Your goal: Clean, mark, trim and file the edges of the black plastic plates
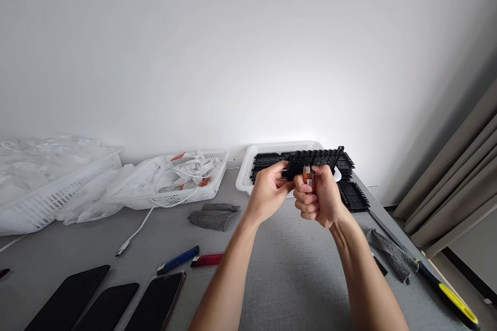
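Observation:
Between the thumb and fingers of my left hand (271, 190) is the left end of a black plastic part (318, 158) with a row of rounded ridges along its top edge. The part is held up in front of a white basket (245, 168). My right hand (320, 194) is a fist around a small orange-red lighter (308, 177) with a printed label, its thumb near the top. The lighter is close under the black part; whether they touch, I cannot tell. Similar black plastic parts (266, 160) lie in the basket, and another black part (354, 196) lies beside it on the right.
At the left, white baskets (186, 196) hold plastic bags (50, 165) and cables (134, 232). Grey cloths (213, 217), a blue lighter (177, 260), a red lighter (207, 260) and several dark phones (155, 302) lie on the grey table. A yellow-black handle (452, 297) lies along the right edge.

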A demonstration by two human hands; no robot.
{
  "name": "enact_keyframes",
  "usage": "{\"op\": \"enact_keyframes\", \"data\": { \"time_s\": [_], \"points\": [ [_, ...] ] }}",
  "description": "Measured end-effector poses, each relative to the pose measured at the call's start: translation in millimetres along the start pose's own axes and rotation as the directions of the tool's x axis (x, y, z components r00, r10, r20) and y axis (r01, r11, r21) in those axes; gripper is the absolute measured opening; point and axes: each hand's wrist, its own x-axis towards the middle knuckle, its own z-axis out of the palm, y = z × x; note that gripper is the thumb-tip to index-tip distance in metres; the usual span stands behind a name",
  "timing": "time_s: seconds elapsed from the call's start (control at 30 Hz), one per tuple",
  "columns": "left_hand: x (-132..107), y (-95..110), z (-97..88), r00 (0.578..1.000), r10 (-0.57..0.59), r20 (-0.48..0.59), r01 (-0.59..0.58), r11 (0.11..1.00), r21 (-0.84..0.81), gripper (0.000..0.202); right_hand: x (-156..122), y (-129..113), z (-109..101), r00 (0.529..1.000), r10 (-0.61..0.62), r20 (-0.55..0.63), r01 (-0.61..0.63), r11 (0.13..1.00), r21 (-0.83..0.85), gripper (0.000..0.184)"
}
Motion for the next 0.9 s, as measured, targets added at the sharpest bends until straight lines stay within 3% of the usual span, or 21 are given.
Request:
{"op": "enact_keyframes", "data": {
  "time_s": [0.47,0.67,0.9],
  "points": [
    [0,-6,-4.9,0.996,-0.051,-0.073,0.041,0.990,-0.138,0.041,-17,-23,-37,0.970,-0.180,-0.161,0.184,0.983,0.008,0.037],
    [2,-5,-4.1,0.998,-0.031,-0.062,0.023,0.992,-0.128,0.039,-17,-16,-19,0.983,-0.177,-0.048,0.173,0.982,-0.078,0.045],
    [0,-3,-2.0,1.000,-0.004,-0.023,0.004,1.000,0.000,0.025,-7,-2,4,0.995,-0.011,0.102,0.021,0.995,-0.095,0.038]
  ]
}}
